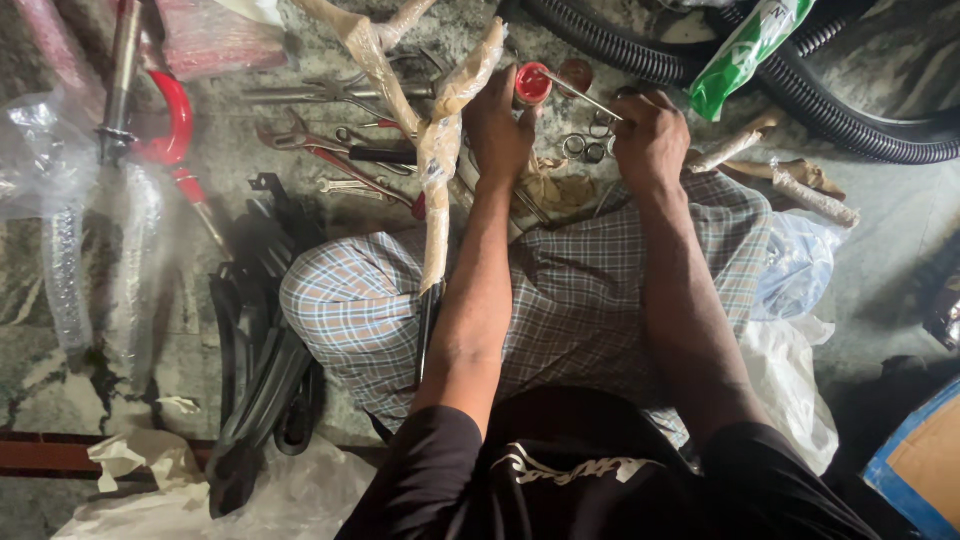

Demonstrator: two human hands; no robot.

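Sitting on the floor (880, 215), a small red tub (532, 84) is gripped in the left hand (500, 130), held above the knees. A thin metal rod (580, 93) is pinched in the right hand (650, 135); its long axis runs up-left, its tip touching the tub's rim. Metal rings (585, 148) lie between both hands, wrenches (330, 150) further left.

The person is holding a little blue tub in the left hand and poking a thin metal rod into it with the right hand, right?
Not quite: the tub in the left hand is red, not blue, as the head view shows. The right hand does hold the thin metal rod to it.
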